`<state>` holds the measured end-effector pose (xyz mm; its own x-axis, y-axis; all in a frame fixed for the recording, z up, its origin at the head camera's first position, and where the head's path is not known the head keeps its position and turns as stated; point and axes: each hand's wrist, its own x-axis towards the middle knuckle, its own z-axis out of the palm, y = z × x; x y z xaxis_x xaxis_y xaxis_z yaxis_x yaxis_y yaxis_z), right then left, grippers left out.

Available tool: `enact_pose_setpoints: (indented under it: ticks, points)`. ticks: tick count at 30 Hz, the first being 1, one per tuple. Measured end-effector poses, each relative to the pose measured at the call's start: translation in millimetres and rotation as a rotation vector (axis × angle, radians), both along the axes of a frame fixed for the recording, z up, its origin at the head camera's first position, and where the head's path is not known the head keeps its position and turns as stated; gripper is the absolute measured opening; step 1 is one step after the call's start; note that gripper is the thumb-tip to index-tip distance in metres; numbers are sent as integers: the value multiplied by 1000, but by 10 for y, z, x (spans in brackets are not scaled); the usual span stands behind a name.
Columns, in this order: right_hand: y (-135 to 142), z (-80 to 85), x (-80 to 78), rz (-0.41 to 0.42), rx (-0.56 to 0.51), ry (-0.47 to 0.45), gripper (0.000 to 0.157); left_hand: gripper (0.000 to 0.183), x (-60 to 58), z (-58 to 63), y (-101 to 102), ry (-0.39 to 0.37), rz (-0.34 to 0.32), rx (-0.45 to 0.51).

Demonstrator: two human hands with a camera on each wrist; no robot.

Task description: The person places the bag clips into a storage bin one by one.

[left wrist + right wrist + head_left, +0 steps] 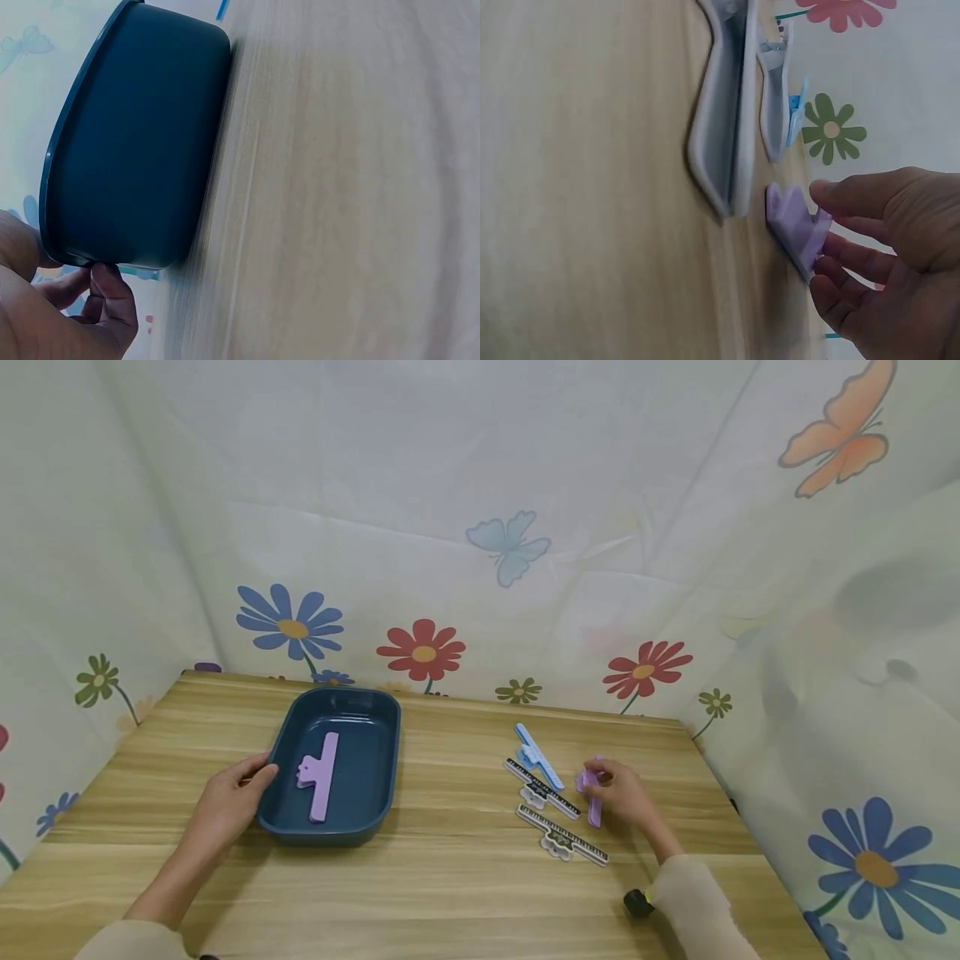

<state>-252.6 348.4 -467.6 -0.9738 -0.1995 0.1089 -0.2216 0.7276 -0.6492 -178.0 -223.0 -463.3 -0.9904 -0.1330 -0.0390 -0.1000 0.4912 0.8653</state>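
Note:
At the left stands a dark blue rectangular tray (390, 760) with a purple ruler clip (325, 777) lying inside it. My left hand (228, 797) grips the tray's left rim, thumb on top; the left wrist view shows curled fingers (112, 300) against the tray's end. On the right, my right hand (624, 789) pinches a second purple clip (595, 810) on the table, its thumb and fingers on either side in the right wrist view. Left of that hand lie a blue clip (542, 758), a black-scaled clip (551, 793) and a white-edged clip (573, 839).
Under everything is a wood-grain table (450, 893). A flowered cloth (450, 568) hangs along its back and sides. Near the right sleeve sits a small black object (637, 904) with a yellow edge, its kind unclear.

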Motion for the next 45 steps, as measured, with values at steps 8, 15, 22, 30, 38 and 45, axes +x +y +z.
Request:
enact_pose_setpoints:
  ticks: [8, 15, 22, 30, 38, 45]
  points:
    - [1, -65, 2, -19, 73, 44, 47, 66, 1, 8, 4, -8, 2, -6]
    - [-7, -89, -12, -20, 123, 36, 48, 66, -9, -7, 2, -28, 3, 8]
    - [-25, -105, 2, -20, 118, 34, 48, 66, -12, -21, -11, -28, 6, 5]
    - [-50, -100, 8, -35, 133, 37, 48, 66, -7, -24, -13, -19, 3, 13]
    - [-40, -94, 3, -38, 136, 47, 48, 66, -13, -21, -9, -31, 12, 29]
    - [-54, -100, 9, -53, 134, 34, 51, 65, -14, -16, -1, -40, 18, 23]
